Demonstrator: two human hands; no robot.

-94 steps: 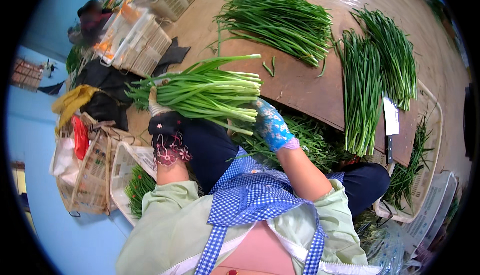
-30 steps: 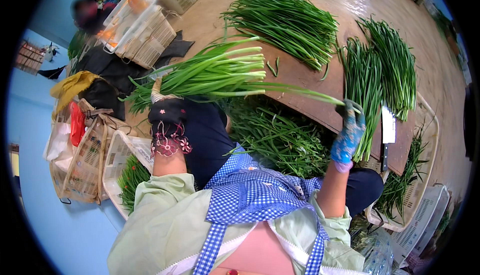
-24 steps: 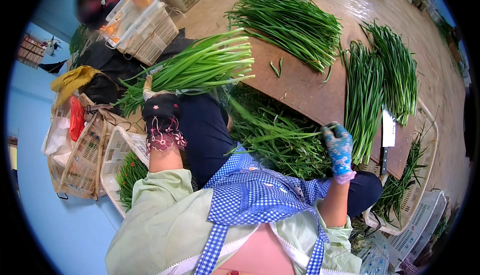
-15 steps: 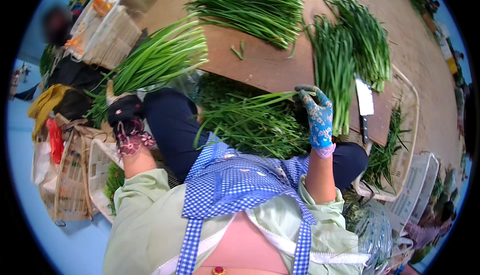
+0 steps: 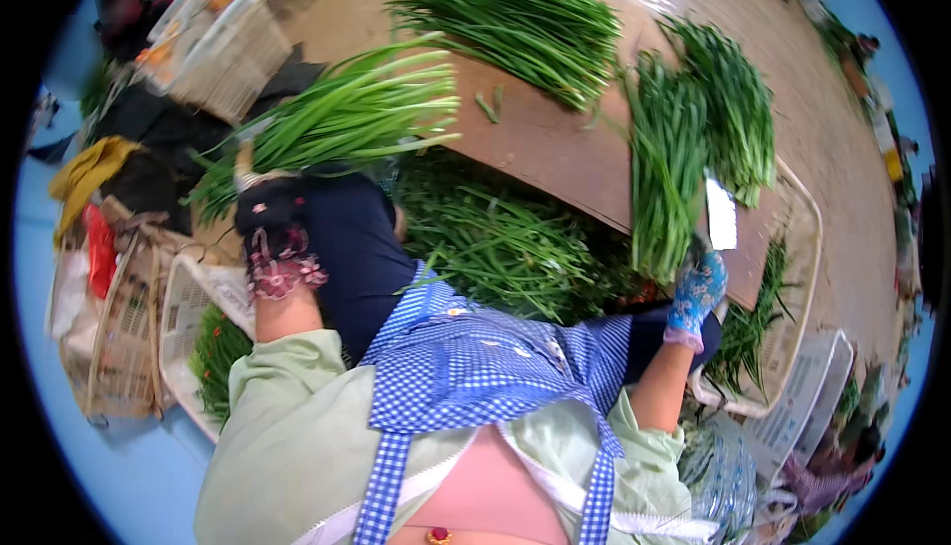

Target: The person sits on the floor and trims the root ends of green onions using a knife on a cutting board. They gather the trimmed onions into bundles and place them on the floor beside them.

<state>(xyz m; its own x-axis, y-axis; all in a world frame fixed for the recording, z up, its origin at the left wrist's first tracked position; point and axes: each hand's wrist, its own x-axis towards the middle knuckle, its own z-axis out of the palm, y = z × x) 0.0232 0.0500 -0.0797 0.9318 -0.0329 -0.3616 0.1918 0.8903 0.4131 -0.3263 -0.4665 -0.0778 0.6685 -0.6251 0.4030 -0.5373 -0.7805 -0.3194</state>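
Observation:
My left hand [image 5: 265,188], in a dark glove with a lacy cuff, grips a bunch of green chives [image 5: 347,114] on the left, pale stem ends pointing right. My right hand [image 5: 699,282], in a blue flowered glove, closes over the handle of a knife [image 5: 721,214]. The handle is hidden under that hand, and the blade lies on the brown board [image 5: 525,154]. Right beside the knife lies another chive bunch [image 5: 666,159], its stem ends near my right fingers.
More chives [image 5: 510,25] lie across the board's far part, with another bunch [image 5: 738,109] at right. Below the board's edge is a heap of loose greens [image 5: 505,248]. A crate [image 5: 807,248] with leaves stands at right; crates [image 5: 223,59] are stacked far left.
My right hand has let go of a few thin stalks, which dropped onto the heap, and moved down and right to the knife handle. My left hand shifted slightly right with its bunch.

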